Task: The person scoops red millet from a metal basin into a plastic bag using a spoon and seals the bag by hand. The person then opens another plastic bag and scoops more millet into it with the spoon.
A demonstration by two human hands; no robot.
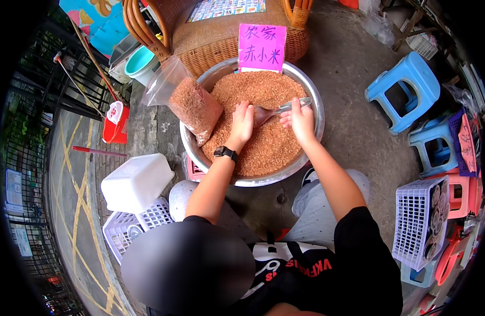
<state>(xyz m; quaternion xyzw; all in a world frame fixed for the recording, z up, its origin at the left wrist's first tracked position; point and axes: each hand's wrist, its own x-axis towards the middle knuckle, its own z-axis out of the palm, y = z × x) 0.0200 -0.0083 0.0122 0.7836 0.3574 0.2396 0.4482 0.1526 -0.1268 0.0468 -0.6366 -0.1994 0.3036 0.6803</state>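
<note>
A wide metal basin (320, 113) holds a heap of reddish-brown grain (258, 152). On the heap lies a metal scoop (262, 115), its bowl toward the left and its handle toward the right. My right hand (300, 124) has the handle between thumb and fingers, with the other fingers loosely curled. My left hand (242, 125) rests at the grain beside the scoop's bowl, fingers stretched out and holding nothing. Against the basin's left side leans a clear plastic bag (196, 105), partly filled with the same grain. A pink handwritten sign (262, 48) stands at the far rim.
Behind the basin is a wicker chair (211, 52). Blue stools (406, 89) and a lilac plastic basket (411, 221) stand on the right. A white tub (137, 184) sits on another basket (116, 229) at left, with a red bucket (116, 124) beyond.
</note>
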